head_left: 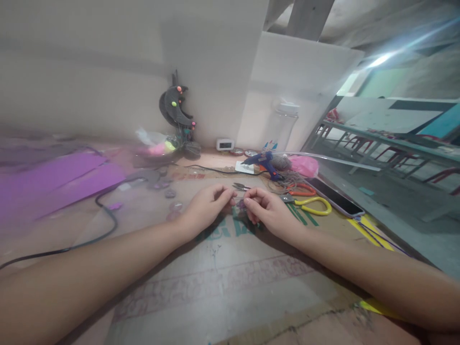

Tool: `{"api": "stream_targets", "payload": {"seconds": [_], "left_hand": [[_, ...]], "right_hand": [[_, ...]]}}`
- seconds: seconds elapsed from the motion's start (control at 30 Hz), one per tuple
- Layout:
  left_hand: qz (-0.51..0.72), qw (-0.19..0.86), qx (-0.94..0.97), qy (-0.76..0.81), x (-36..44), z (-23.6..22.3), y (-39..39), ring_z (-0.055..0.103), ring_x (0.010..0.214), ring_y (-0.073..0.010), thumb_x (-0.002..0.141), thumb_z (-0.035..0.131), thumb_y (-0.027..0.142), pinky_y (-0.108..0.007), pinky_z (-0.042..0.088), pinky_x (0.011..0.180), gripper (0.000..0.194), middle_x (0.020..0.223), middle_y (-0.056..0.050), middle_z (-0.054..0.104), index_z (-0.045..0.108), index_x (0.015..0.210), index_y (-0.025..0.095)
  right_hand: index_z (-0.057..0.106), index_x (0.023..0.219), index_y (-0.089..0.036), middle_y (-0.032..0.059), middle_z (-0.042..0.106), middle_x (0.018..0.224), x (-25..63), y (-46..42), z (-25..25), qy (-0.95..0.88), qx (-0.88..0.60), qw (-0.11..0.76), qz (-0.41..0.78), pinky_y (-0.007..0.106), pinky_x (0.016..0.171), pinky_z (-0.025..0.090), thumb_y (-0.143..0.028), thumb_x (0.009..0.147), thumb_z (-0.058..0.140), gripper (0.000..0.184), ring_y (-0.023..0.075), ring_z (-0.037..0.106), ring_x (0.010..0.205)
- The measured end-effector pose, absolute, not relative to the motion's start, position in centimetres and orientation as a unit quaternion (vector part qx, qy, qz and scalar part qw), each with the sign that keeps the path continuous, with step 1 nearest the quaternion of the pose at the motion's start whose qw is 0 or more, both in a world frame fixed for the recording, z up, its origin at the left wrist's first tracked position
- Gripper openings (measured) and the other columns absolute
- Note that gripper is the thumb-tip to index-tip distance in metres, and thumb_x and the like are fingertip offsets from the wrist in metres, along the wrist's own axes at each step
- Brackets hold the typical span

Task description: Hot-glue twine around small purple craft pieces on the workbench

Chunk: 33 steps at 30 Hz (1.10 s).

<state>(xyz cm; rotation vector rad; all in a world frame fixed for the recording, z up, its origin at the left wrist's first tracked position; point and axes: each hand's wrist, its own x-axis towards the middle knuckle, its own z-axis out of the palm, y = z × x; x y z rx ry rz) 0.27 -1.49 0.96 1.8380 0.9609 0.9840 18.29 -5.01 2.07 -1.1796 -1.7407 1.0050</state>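
My left hand (pixel 210 206) and my right hand (pixel 268 213) meet just above the cardboard sheet (pixel 258 282) on the table. A small purple piece (pixel 241 204) shows between them, right at the fingertips of my right hand, which is closed in a pinch on it. The fingers of my left hand are curled together with thumb against forefinger; whatever they hold is hidden. Beyond my fingers lie yellow-handled scissors (pixel 316 206) and an orange-handled tool (pixel 304 190). Small round purple-grey pieces (pixel 170 193) lie to the left of my left hand.
A blue glue gun (pixel 268 163) stands behind my hands, near a clear bottle (pixel 283 124), grey yarn (pixel 282 163) and a pink bag (pixel 304 165). A phone (pixel 336 196) lies at right. Purple sheets (pixel 64 182) and a black cable (pixel 111 223) lie left. A dark crescent decoration (pixel 176 108) stands at the wall.
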Motion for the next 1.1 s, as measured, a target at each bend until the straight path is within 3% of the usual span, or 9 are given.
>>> {"api": "stream_targets", "payload": {"seconds": [0.17, 0.33, 0.6, 0.97, 1.1], "left_hand": [[0.375, 0.420, 0.729, 0.388, 0.3, 1.3, -1.8, 0.054, 0.064, -0.0138, 0.088, 0.048, 0.038, -0.025, 0.041, 0.061, 0.028, 0.069, 0.000, 0.060, 0.059, 0.073, 0.017], [0.406, 0.440, 0.711, 0.369, 0.5, 0.6, -1.3, 0.060, 0.076, -0.0155, 0.081, 0.059, 0.032, -0.027, 0.047, 0.069, 0.019, 0.089, -0.004, 0.066, 0.062, 0.092, 0.017], [0.400, 0.428, 0.729, 0.355, 0.4, 0.2, -1.2, 0.058, 0.081, -0.0155, 0.084, 0.054, 0.025, -0.028, 0.047, 0.072, 0.019, 0.094, -0.005, 0.063, 0.058, 0.100, 0.016], [0.375, 0.384, 0.742, 0.401, 0.2, 1.1, -2.0, 0.046, 0.057, -0.0134, 0.090, 0.037, 0.023, -0.025, 0.039, 0.057, 0.024, 0.064, 0.003, 0.049, 0.057, 0.103, 0.018], [0.374, 0.390, 0.737, 0.407, 0.3, 1.2, -2.0, 0.042, 0.054, -0.0126, 0.090, 0.037, 0.025, -0.024, 0.034, 0.052, 0.024, 0.060, 0.005, 0.044, 0.056, 0.104, 0.018]], "right_hand": [[0.050, 0.084, -0.019, -0.0074, 0.049, 0.051, 18.4, -4.9, 2.1, -0.690, -0.465, 0.391, 0.392, 0.020, 0.043, 0.033, -0.042, 0.086, 0.054, 0.023, 0.0078, 0.045, 0.044], [0.050, 0.085, -0.019, -0.0072, 0.049, 0.052, 18.4, -4.9, 2.1, -0.697, -0.464, 0.386, 0.388, 0.020, 0.043, 0.034, -0.041, 0.086, 0.054, 0.023, 0.0078, 0.046, 0.045], [0.050, 0.086, -0.019, -0.0073, 0.049, 0.052, 18.4, -4.8, 1.8, -0.697, -0.462, 0.385, 0.390, 0.020, 0.044, 0.035, -0.038, 0.087, 0.054, 0.020, 0.0075, 0.046, 0.046], [0.051, 0.087, -0.019, -0.0067, 0.050, 0.054, 18.4, -4.8, 1.7, -0.701, -0.459, 0.379, 0.392, 0.021, 0.046, 0.036, -0.041, 0.086, 0.055, 0.023, 0.0085, 0.047, 0.048], [0.051, 0.086, -0.019, -0.0065, 0.049, 0.055, 18.5, -4.8, 1.7, -0.702, -0.456, 0.379, 0.394, 0.021, 0.047, 0.036, -0.041, 0.087, 0.055, 0.023, 0.0084, 0.047, 0.049]]}}
